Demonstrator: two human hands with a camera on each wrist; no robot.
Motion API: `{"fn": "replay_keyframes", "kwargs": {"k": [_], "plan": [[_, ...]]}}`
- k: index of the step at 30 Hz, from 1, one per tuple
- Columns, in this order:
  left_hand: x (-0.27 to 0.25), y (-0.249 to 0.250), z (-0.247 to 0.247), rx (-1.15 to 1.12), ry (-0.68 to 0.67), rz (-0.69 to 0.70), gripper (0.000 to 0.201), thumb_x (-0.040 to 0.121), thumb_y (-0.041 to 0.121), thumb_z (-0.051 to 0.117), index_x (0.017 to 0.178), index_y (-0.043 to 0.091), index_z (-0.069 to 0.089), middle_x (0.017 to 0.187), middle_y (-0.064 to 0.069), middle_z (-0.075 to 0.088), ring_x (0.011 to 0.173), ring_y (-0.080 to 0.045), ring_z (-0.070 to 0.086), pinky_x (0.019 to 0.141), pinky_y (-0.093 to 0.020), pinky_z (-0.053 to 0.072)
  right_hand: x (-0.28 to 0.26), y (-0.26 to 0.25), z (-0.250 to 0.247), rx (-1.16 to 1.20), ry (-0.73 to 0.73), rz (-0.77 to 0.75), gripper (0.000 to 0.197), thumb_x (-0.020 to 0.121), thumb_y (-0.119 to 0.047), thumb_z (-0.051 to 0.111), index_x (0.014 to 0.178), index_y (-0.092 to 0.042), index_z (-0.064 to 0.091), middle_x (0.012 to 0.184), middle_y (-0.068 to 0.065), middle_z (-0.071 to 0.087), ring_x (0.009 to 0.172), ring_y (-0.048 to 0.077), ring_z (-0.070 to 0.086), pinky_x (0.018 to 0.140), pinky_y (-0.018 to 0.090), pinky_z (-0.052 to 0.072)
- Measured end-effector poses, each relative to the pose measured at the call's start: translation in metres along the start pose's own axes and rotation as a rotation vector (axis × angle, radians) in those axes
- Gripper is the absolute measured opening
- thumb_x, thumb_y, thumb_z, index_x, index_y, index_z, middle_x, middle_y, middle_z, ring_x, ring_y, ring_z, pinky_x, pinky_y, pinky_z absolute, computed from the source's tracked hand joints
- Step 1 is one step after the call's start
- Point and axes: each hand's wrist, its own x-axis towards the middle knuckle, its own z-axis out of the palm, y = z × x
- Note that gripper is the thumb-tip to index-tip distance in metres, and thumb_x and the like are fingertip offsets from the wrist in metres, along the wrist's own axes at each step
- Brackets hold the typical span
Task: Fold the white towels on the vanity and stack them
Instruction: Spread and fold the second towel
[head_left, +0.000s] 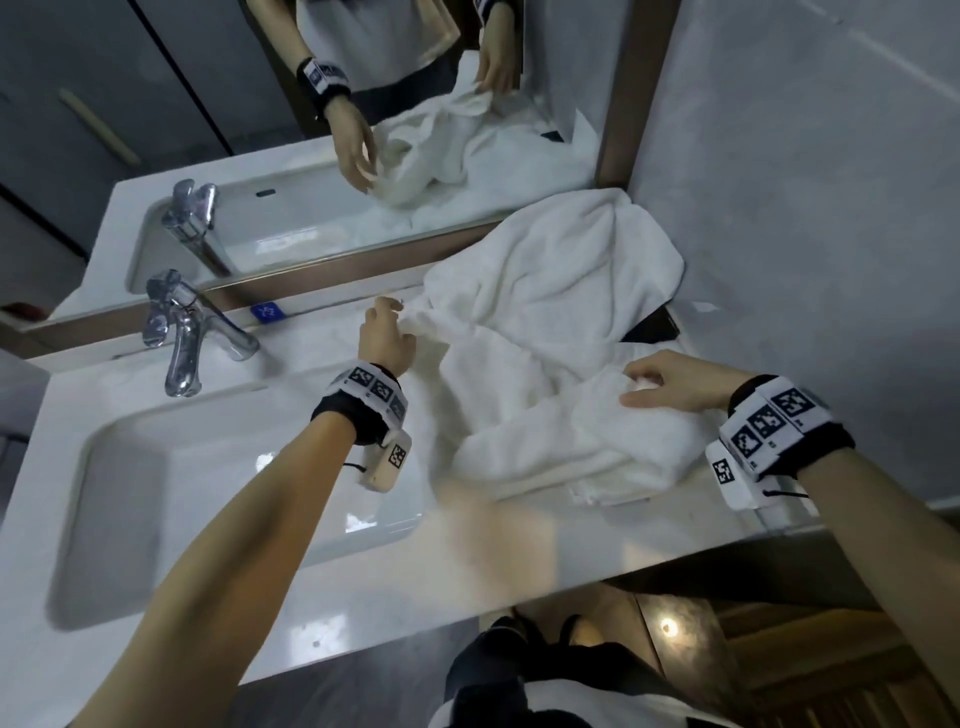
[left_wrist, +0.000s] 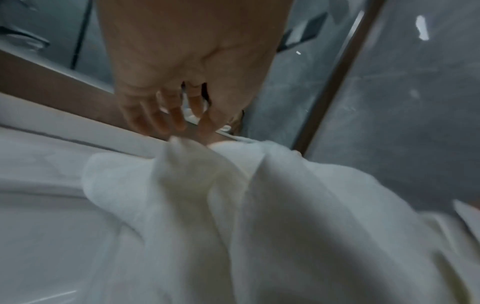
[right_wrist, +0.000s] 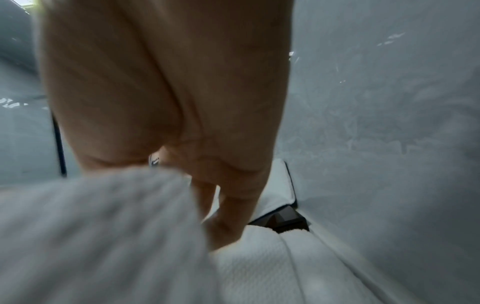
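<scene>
I have the loose white towel (head_left: 519, 364) spread over the vanity (head_left: 519, 545) to the right of the sink (head_left: 234, 493), its long axis running from the corner my left hand (head_left: 384, 338) lifts near the mirror (head_left: 363, 156) down to the bunch my right hand (head_left: 670, 384) holds near the front edge. My left fingers (left_wrist: 166, 115) pinch that far corner; my right fingers curl into the near fold. Under the near end lies a folded towel (head_left: 608, 491), flat, its edge parallel to the counter front. A third heap of towel (head_left: 561, 260) sits at the back against the wall, so I count three, though the folds blur together. The head view alone shows the faucet (head_left: 182, 332) and both hands at once; my right wrist view alone shows clearly a dark object (right_wrist: 283, 222) in the wall corner behind the cloth; my left wrist view shows the pinched corner standing up.
</scene>
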Motion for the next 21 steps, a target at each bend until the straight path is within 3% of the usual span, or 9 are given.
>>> {"fn": "replay_keyframes", "kwargs": {"k": [3, 6, 9, 11, 13, 14, 17, 19, 21], "plan": [[-0.011, 0.010, 0.012, 0.040, 0.021, 0.127, 0.032, 0.088, 0.026, 0.059, 0.115, 0.007, 0.057, 0.120, -0.016, 0.052, 0.108, -0.031, 0.052, 0.090, -0.037, 0.045, 0.004, -0.004, 0.003, 0.017, 0.002, -0.059, 0.012, 0.091, -0.023, 0.060, 0.080, -0.018, 0.057, 0.074, -0.009, 0.046, 0.073, 0.011, 0.042, 0.066, 0.014, 0.033], [-0.020, 0.026, 0.027, 0.090, -0.115, 0.007, 0.057, 0.083, 0.056, 0.057, 0.118, 0.011, 0.055, 0.121, -0.011, 0.054, 0.105, -0.026, 0.057, 0.082, -0.034, 0.045, 0.011, -0.009, 0.006, -0.007, -0.011, -0.098, 0.009, 0.091, -0.025, 0.060, 0.092, -0.016, 0.059, 0.090, -0.007, 0.051, 0.088, 0.010, 0.046, 0.082, 0.023, 0.033], [-0.023, 0.032, 0.035, 0.227, -0.314, -0.125, 0.082, 0.077, 0.058, 0.065, 0.134, 0.005, 0.040, 0.134, -0.013, 0.049, 0.120, -0.031, 0.051, 0.091, -0.037, 0.043, 0.015, -0.017, 0.010, 0.016, -0.050, -0.167, 0.018, 0.092, -0.023, 0.058, 0.077, -0.029, 0.052, 0.078, -0.015, 0.048, 0.074, 0.005, 0.043, 0.069, 0.014, 0.032], [-0.021, 0.030, 0.034, 0.242, -0.376, -0.145, 0.053, 0.081, 0.045, 0.067, 0.110, 0.004, 0.054, 0.125, -0.016, 0.057, 0.107, -0.031, 0.055, 0.079, -0.032, 0.042, 0.015, -0.019, 0.010, 0.063, -0.071, -0.204, 0.026, 0.093, -0.019, 0.058, 0.070, -0.029, 0.050, 0.069, -0.015, 0.046, 0.064, 0.004, 0.039, 0.062, 0.014, 0.032], [-0.020, 0.028, 0.023, 0.142, -0.301, -0.139, 0.027, 0.089, 0.031, 0.059, 0.081, 0.007, 0.053, 0.102, -0.017, 0.063, 0.092, -0.031, 0.056, 0.066, -0.029, 0.037, 0.014, -0.020, 0.008, 0.095, -0.089, -0.219, 0.024, 0.093, -0.017, 0.057, 0.071, -0.027, 0.052, 0.070, -0.012, 0.049, 0.066, 0.005, 0.041, 0.065, 0.016, 0.032], [-0.020, 0.027, 0.014, 0.079, -0.216, -0.132, 0.024, 0.093, 0.027, 0.053, 0.081, 0.006, 0.051, 0.096, -0.018, 0.062, 0.091, -0.033, 0.056, 0.065, -0.029, 0.036, 0.013, -0.020, 0.007, 0.106, -0.100, -0.229, 0.023, 0.093, -0.017, 0.057, 0.073, -0.026, 0.053, 0.072, -0.012, 0.050, 0.068, 0.003, 0.043, 0.068, 0.019, 0.033], [-0.016, 0.018, -0.022, -0.117, 0.173, -0.171, 0.018, 0.099, 0.018, 0.037, 0.098, 0.002, 0.045, 0.112, -0.028, 0.059, 0.103, -0.040, 0.056, 0.074, -0.035, 0.037, 0.014, -0.024, 0.011, 0.106, -0.158, -0.246, 0.014, 0.092, -0.019, 0.058, 0.079, -0.022, 0.059, 0.073, -0.009, 0.052, 0.066, -0.006, 0.043, 0.069, 0.016, 0.035], [-0.013, 0.009, -0.049, -0.228, 0.376, -0.235, 0.010, 0.100, 0.017, 0.032, 0.096, 0.008, 0.032, 0.117, -0.031, 0.056, 0.107, -0.041, 0.055, 0.079, -0.038, 0.038, 0.016, -0.029, 0.018, 0.099, -0.224, -0.252, 0.010, 0.091, -0.020, 0.060, 0.092, -0.012, 0.065, 0.082, 0.002, 0.061, 0.073, 0.000, 0.051, 0.076, 0.021, 0.039], [-0.010, -0.002, -0.070, -0.297, 0.450, -0.265, 0.007, 0.100, 0.015, 0.031, 0.097, 0.009, 0.028, 0.121, -0.031, 0.054, 0.109, -0.040, 0.054, 0.084, -0.037, 0.037, 0.018, -0.034, 0.026, 0.084, -0.281, -0.249, 0.009, 0.090, -0.023, 0.062, 0.091, -0.014, 0.066, 0.083, 0.005, 0.062, 0.076, 0.012, 0.055, 0.079, 0.031, 0.041]]}}
